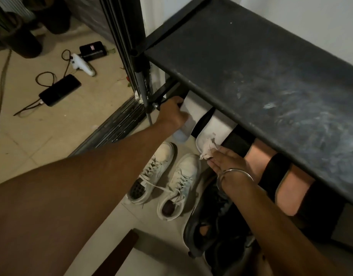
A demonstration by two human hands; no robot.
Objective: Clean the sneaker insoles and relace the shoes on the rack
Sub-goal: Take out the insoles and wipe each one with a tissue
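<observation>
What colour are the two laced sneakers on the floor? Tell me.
White laced sneakers, a bit grubby; clearest in the head view.

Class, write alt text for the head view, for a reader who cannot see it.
A right hand presses a crumpled tissue onto a white insole lying on a black rack, while the left hand holds another insole. White sneakers stand on the floor below.

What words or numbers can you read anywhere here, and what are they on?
None can be read.
The black box on the floor has a pale label, too blurred to read.
The white glue gun has a small dark mark, too small to read.
The white insole being wiped has a tiny mark, unreadable.
</observation>
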